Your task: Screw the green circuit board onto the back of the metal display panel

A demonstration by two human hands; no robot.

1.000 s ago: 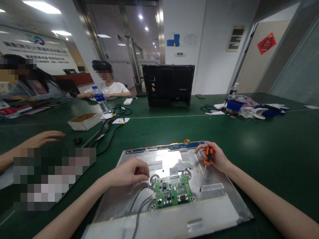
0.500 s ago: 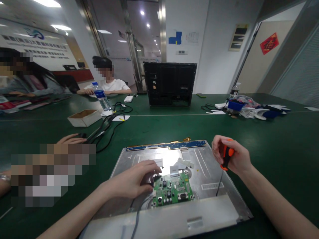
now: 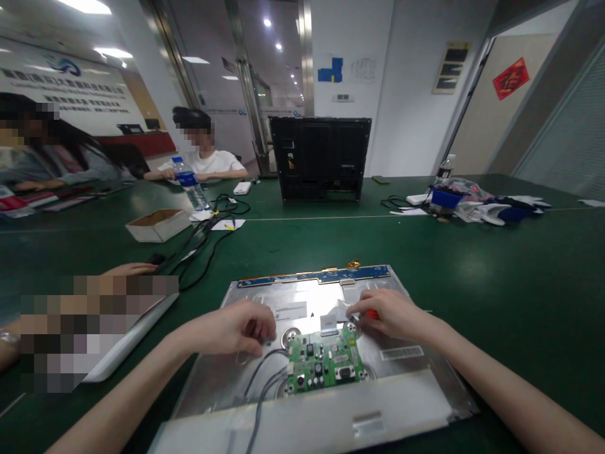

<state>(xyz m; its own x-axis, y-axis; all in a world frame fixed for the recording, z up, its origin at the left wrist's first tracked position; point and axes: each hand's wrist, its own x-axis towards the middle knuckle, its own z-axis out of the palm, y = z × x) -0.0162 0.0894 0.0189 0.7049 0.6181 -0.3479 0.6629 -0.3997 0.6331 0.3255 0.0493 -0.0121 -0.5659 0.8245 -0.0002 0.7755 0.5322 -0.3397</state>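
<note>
A green circuit board (image 3: 324, 359) lies on the metal back of a flat display panel (image 3: 212, 384). My right hand (image 3: 390, 312) is at the board's far right corner, its fingertips lowered there. It grips a screwdriver (image 3: 373, 314); only a bit of the orange handle shows between the fingers, and the shaft is hidden. My left hand (image 3: 248, 325) hovers over the panel left of the board, fingers curled in. Whether it has something small in it is hidden. Dark cables (image 3: 265, 394) run from the board's left side toward me. A flat ribbon (image 3: 329, 323) joins its far edge.
A blue circuit strip (image 3: 312, 276) runs along the panel's far edge. Another person's hand (image 3: 130, 269) is at left, near black cables (image 3: 208, 252) and a white box (image 3: 158, 225). A black monitor back (image 3: 321, 161) stands across the green table. Bagged items (image 3: 467, 202) lie far right.
My right hand has moved left and inward with the screwdriver, from the panel's right side to the board's far right corner. My left hand has drawn back left from the board, its fingers now curled.
</note>
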